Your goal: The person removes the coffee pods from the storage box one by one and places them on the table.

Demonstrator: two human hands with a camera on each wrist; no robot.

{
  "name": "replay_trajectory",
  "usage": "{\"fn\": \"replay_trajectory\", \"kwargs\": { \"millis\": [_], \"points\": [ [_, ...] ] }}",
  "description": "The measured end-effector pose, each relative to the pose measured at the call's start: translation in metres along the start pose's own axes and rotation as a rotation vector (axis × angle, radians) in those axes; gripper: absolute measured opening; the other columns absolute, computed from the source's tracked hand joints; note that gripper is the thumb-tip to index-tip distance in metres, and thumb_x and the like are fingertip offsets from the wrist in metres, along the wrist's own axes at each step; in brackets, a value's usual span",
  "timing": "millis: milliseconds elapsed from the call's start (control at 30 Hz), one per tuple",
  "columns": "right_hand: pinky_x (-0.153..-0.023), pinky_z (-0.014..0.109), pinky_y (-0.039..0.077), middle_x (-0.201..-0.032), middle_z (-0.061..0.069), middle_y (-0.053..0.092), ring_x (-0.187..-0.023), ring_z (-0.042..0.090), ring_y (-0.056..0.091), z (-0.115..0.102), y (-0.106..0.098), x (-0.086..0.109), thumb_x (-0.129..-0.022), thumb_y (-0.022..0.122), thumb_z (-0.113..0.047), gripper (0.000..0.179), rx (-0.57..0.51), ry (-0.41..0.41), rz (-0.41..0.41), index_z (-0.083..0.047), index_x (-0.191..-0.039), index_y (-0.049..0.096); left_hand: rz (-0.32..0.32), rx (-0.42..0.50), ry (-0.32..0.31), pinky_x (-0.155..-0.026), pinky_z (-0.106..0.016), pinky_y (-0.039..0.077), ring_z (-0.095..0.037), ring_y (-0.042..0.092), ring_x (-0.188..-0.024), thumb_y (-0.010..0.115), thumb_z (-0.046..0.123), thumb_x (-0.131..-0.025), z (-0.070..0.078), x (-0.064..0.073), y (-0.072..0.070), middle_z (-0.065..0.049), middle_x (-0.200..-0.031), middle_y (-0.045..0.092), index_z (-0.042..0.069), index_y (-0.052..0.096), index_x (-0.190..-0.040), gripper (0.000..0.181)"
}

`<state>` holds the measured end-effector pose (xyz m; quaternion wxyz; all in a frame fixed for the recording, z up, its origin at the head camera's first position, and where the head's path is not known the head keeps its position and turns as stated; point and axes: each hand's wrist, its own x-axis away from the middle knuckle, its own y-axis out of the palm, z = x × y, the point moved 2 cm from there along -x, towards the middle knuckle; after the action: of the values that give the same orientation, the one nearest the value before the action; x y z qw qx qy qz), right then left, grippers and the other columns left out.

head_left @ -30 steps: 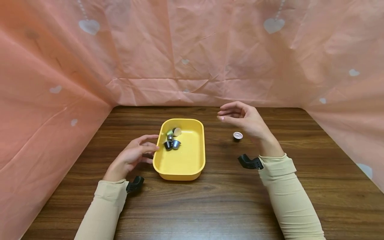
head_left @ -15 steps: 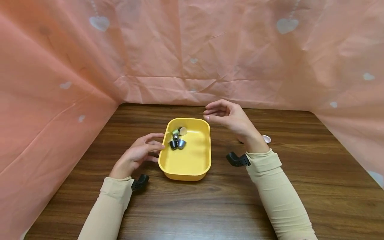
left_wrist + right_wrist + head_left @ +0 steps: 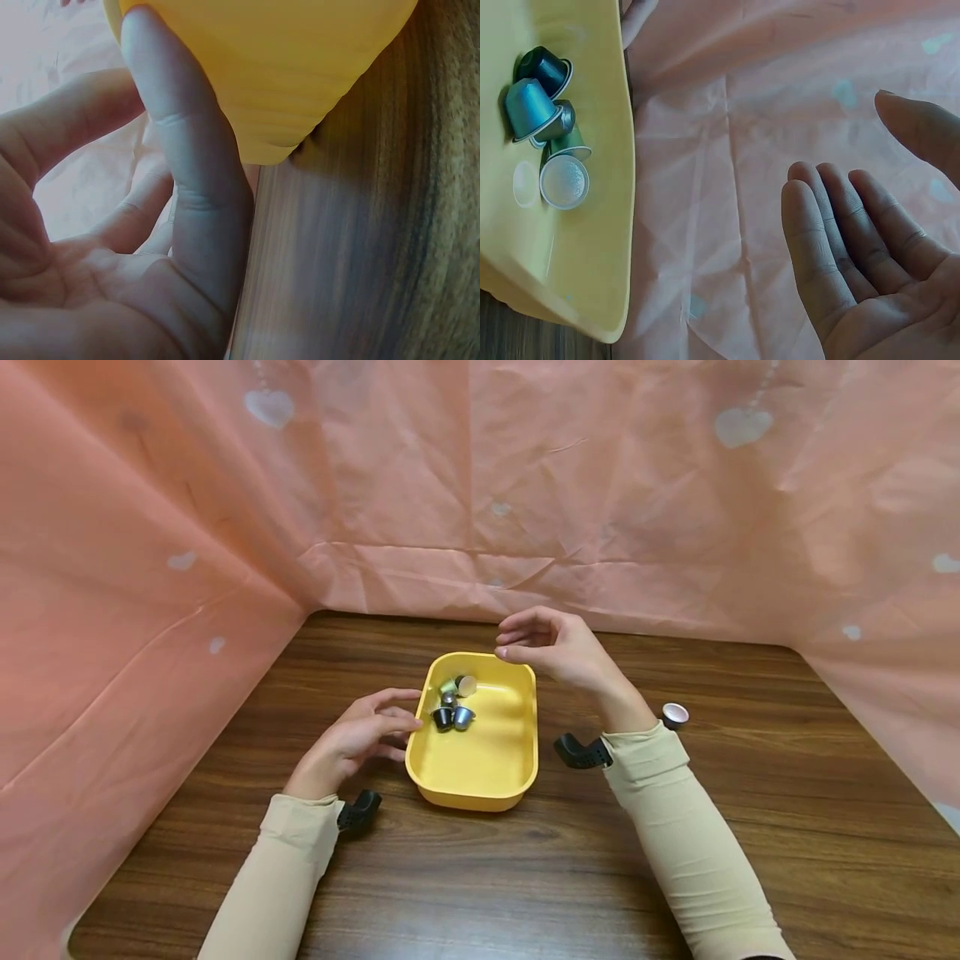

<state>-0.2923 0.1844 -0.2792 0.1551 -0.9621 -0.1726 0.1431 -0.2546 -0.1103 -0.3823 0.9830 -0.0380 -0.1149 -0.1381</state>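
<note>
My left hand (image 3: 365, 733) rests at the left side of a yellow tray (image 3: 472, 781), its thumb and fingers against the wall; in the left wrist view the thumb (image 3: 196, 150) reaches the rim. Several coffee capsules lie bunched at the tray's left: a black capsule (image 3: 442, 719), a blue-grey capsule (image 3: 463, 718), a green capsule (image 3: 568, 142) and others, one with its pale lid facing out. My right hand (image 3: 566, 647) hovers by the tray's far right corner. In the right wrist view its thumb and fingers stand apart and hold nothing.
Another capsule (image 3: 675, 715), dark-sided with a pale lid facing up, lies on the wooden table (image 3: 480, 885) beyond the right forearm. Pink sheeting (image 3: 420, 485) with white hearts hangs around the table's back and sides.
My right hand has moved left, from right of the tray to its far right corner. The capsule on the table lies farther right of the tray. My left hand keeps its place.
</note>
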Motion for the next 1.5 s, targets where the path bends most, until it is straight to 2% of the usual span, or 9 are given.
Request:
{"fn": "replay_trajectory", "kwargs": {
  "millis": [367, 600, 767, 867, 1067, 1267, 1500],
  "points": [
    [-0.095, 0.025, 0.059, -0.121, 0.013, 0.078, -0.106, 0.015, 0.075, 0.006, 0.013, -0.022, -0.093, 0.085, -0.015, 0.041, 0.044, 0.1, -0.049, -0.004, -0.129, 0.07, -0.006, 0.002, 0.011, -0.071, -0.032, 0.066, -0.018, 0.069, -0.092, 0.068, 0.006, -0.101, 0.0, 0.001, 0.004, -0.011, -0.12, 0.07, 0.006, 0.045, -0.161, 0.064],
    [-0.097, 0.032, 0.056, -0.12, 0.013, 0.078, -0.11, 0.023, 0.074, 0.008, 0.022, -0.033, -0.091, 0.086, -0.02, 0.04, 0.152, 0.146, -0.056, -0.007, -0.127, 0.072, -0.012, 0.008, 0.014, -0.072, -0.032, 0.066, -0.018, 0.07, -0.094, 0.067, 0.006, -0.101, 0.001, 0.002, 0.006, -0.011, -0.118, 0.069, 0.006, 0.044, -0.161, 0.064],
    [-0.092, 0.031, 0.056, -0.117, 0.012, 0.078, -0.108, 0.023, 0.072, 0.012, 0.031, -0.042, -0.09, 0.088, -0.02, 0.041, 0.213, 0.182, -0.045, -0.006, -0.124, 0.073, -0.005, -0.005, 0.0, -0.075, -0.033, 0.066, -0.02, 0.069, -0.097, 0.068, 0.008, -0.101, 0.002, 0.003, 0.006, -0.014, -0.123, 0.068, 0.009, 0.046, -0.16, 0.063],
    [-0.094, 0.033, 0.058, -0.115, 0.011, 0.077, -0.103, 0.02, 0.071, 0.014, 0.036, -0.045, -0.089, 0.089, -0.017, 0.04, 0.176, 0.225, -0.032, -0.005, -0.123, 0.073, -0.004, -0.006, -0.003, -0.075, -0.034, 0.066, -0.02, 0.069, -0.097, 0.068, 0.008, -0.101, 0.002, 0.003, 0.007, -0.015, -0.125, 0.067, 0.01, 0.047, -0.16, 0.062],
    [-0.109, 0.049, 0.058, -0.109, 0.01, 0.074, -0.097, 0.02, 0.073, 0.022, 0.046, -0.05, -0.089, 0.087, -0.01, 0.047, 0.044, 0.297, -0.028, 0.005, -0.129, 0.068, -0.001, -0.003, 0.0, -0.075, -0.033, 0.066, -0.02, 0.069, -0.096, 0.067, 0.008, -0.102, 0.002, 0.004, 0.008, -0.014, -0.124, 0.067, 0.01, 0.047, -0.16, 0.062],
    [-0.108, 0.047, 0.06, -0.101, 0.008, 0.073, -0.104, 0.028, 0.075, 0.029, 0.051, -0.051, -0.088, 0.087, -0.01, 0.048, 0.055, 0.329, -0.009, 0.006, -0.129, 0.069, -0.003, -0.003, 0.004, -0.076, -0.034, 0.066, -0.02, 0.069, -0.095, 0.067, 0.007, -0.102, 0.0, 0.004, 0.009, -0.016, -0.125, 0.067, 0.009, 0.046, -0.16, 0.062],
    [-0.106, 0.044, 0.061, -0.111, 0.013, 0.075, -0.108, 0.03, 0.075, 0.031, 0.054, -0.054, -0.089, 0.087, -0.009, 0.044, 0.063, 0.359, 0.03, 0.004, -0.127, 0.071, 0.002, 0.007, 0.01, -0.073, -0.032, 0.066, -0.017, 0.068, -0.09, 0.067, 0.006, -0.102, 0.0, 0.003, 0.01, -0.008, -0.115, 0.069, 0.009, 0.047, -0.16, 0.061]
  ]
}}
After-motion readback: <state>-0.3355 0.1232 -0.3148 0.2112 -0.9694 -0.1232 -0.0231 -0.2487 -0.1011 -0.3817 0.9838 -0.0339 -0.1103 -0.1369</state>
